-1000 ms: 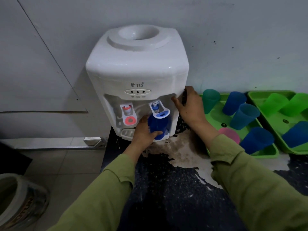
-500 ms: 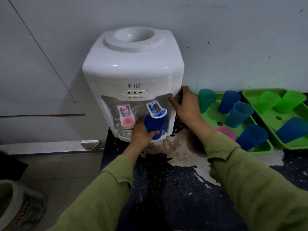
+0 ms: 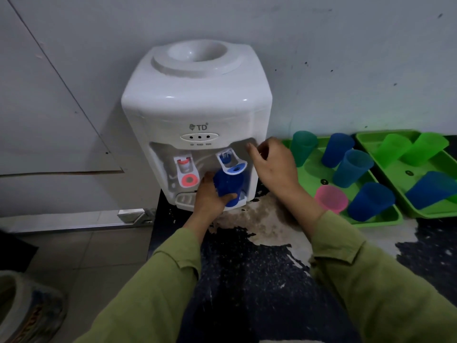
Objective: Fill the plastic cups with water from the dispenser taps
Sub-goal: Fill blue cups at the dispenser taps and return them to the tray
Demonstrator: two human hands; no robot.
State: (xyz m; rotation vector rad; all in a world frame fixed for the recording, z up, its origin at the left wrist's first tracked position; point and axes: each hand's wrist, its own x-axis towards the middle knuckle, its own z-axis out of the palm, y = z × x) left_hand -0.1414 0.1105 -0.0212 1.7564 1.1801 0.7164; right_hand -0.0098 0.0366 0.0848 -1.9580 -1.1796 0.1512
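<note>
A white tabletop water dispenser (image 3: 195,105) stands against the wall, with a red tap (image 3: 186,173) on its left and a blue tap (image 3: 231,164) on its right. My left hand (image 3: 210,199) grips a dark blue plastic cup (image 3: 228,185) pushed up under the blue tap's lever, over the drip tray. My right hand (image 3: 274,167) hovers by the dispenser's right front corner, fingers loosely curled, holding nothing. No water stream is visible.
Two green trays (image 3: 385,219) (image 3: 366,137) at the right hold several blue, green and pink cups (image 3: 331,199). The dark counter (image 3: 247,268) has a worn pale patch in front of the dispenser. Left of the counter is tiled floor with a round container (image 3: 22,308).
My right hand has come off the dispenser's side and now hangs just in front of it. My left hand keeps the blue cup under the blue tap.
</note>
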